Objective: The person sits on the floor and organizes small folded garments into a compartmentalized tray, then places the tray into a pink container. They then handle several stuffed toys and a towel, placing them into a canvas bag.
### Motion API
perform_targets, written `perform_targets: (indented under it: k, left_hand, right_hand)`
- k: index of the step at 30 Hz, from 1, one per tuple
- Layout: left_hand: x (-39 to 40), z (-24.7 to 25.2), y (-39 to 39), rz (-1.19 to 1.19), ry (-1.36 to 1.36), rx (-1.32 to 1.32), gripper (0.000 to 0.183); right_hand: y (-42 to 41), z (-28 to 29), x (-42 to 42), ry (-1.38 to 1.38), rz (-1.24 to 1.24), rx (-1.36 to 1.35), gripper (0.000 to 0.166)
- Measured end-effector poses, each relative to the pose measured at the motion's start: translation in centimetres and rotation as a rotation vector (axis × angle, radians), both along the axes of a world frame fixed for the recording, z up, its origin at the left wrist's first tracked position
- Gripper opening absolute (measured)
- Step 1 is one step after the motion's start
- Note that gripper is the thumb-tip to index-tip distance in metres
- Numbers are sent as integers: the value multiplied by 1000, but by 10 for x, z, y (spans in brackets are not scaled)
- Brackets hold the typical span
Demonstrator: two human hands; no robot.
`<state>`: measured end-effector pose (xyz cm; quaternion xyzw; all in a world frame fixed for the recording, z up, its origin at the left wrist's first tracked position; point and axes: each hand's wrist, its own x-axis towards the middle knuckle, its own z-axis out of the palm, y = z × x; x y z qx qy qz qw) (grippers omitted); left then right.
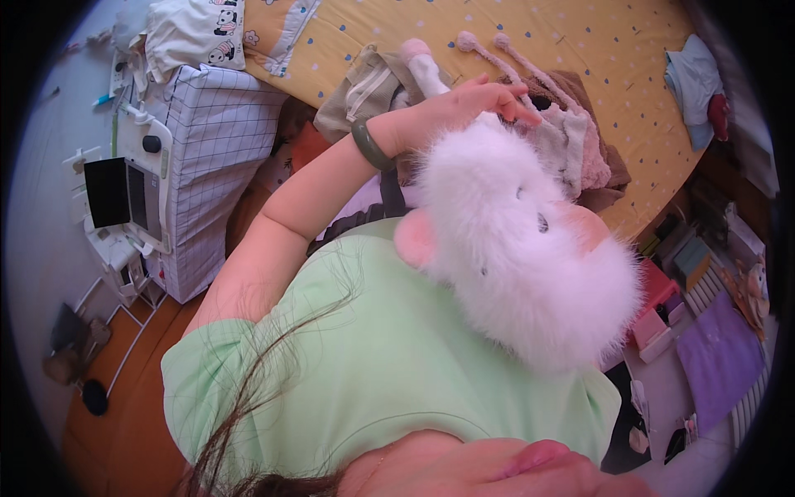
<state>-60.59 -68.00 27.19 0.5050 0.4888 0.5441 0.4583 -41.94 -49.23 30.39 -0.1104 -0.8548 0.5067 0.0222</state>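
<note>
A fluffy white plush toy (497,242) with a pink ear and a pinkish muzzle is in front of my chest, over my mint-green top (385,335). My left hand (487,102), with a dark green bangle (371,146) at its wrist, reaches in from the left across the toy's far end. Its fingers are bent and partly apart against white fabric there; whether they grip it cannot be told. A white plush limb with a pink tip (422,62) sticks out beyond that hand. My right hand is out of view, and the toy covers much of that side.
A yellow patterned bedspread (385,31) bears beige clothing (360,93), a brown and pink garment with pompom cords (577,136) and light blue cloth (695,81). At left stands a checked-cloth-covered table (211,143) beside an open laptop (144,192). Boxes (658,298) and purple cloth (720,360) lie at right.
</note>
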Motion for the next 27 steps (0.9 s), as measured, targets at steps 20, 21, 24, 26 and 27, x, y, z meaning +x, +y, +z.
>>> perform_targets:
  k: [20,21,24,26,27]
  left_hand:
    - [44,67,-23,-475,-1,29,53]
    - [34,78,-17,-394,-59,111,53]
    - [28,65,-12,269,-162,168,52]
    - [9,44,3,474,-80,204,46]
    - [6,34,16,561,-73,230,40]
  right_hand:
    - [7,-46,-19,283,-70,-903,77]
    - [-39,-2,-27,232,-71,-1272,78]
    - [-103,-2,-45,141,155,-1482,74]
    - [-111,-13,-43,132,95,-1438,72]
    - [-107,-15,-36,145,30,-1404,71]
